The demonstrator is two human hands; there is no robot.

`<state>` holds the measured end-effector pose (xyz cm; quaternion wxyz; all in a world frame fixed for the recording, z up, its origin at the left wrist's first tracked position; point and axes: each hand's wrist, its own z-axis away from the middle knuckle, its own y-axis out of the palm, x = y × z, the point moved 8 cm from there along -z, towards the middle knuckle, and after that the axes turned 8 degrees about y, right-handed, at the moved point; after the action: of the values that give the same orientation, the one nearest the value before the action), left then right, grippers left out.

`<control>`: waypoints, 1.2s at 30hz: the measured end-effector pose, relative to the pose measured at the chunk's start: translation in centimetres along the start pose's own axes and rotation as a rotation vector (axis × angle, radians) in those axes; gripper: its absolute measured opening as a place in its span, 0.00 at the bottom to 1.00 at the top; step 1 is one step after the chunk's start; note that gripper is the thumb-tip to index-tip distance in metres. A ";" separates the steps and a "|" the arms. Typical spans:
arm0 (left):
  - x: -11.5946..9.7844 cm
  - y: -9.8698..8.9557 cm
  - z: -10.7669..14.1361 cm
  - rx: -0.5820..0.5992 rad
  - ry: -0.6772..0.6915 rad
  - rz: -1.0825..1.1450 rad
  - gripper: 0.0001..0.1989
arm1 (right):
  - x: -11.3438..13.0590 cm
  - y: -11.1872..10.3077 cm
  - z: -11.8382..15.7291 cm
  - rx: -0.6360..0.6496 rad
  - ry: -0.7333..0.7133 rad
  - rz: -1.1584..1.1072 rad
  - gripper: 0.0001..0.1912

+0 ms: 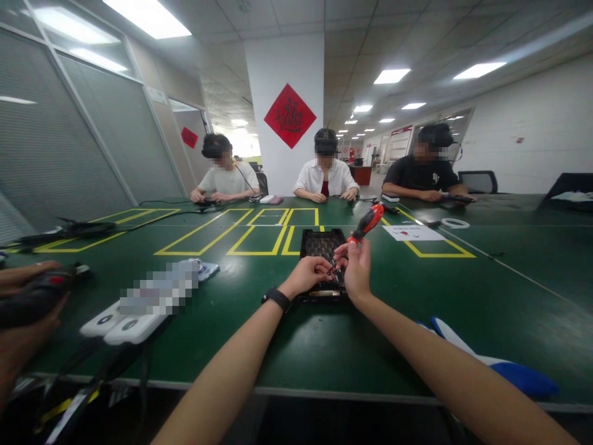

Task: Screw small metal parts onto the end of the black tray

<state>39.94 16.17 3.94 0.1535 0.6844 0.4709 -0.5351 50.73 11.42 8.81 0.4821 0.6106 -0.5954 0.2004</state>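
My right hand (356, 264) is closed on a screwdriver with a red and black handle (368, 224). The handle points up and away to the right, and its lower end is hidden among my fingers. My left hand (311, 275), a black watch (277, 299) at its wrist, pinches close to the right fingertips. A small dark piece shows between the two hands, too small to name. Beneath both hands lies an open black case (319, 242) with a dark, patterned inside; my hands cover part of it.
White devices (134, 327) with straps lie left on the green table (208, 346). Blue-and-white objects (519, 374) lie near my right forearm. A paper sheet (412, 233) and a white ring (455, 223) are farther right. A neighbour's hands hold a black tool (37, 296); several people sit opposite.
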 end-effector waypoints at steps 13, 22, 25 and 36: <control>-0.2 -0.4 0.0 -0.027 0.049 -0.072 0.14 | -0.1 0.0 0.0 -0.003 -0.004 -0.009 0.14; -0.5 -0.5 0.2 -0.041 0.038 -0.122 0.14 | -2.1 -1.1 -1.0 -0.067 0.090 -0.095 0.15; -0.4 -0.5 0.1 -0.042 0.036 -0.151 0.14 | -2.6 -1.7 -1.3 -0.101 0.116 -0.125 0.16; -0.7 -0.4 0.1 -0.026 0.055 -0.168 0.13 | -2.3 -1.2 -1.1 -0.074 0.106 -0.128 0.15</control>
<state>39.58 15.95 4.62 0.1039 0.6549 0.5376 -0.5208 51.78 13.36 7.04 0.5469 0.6176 -0.5361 0.1790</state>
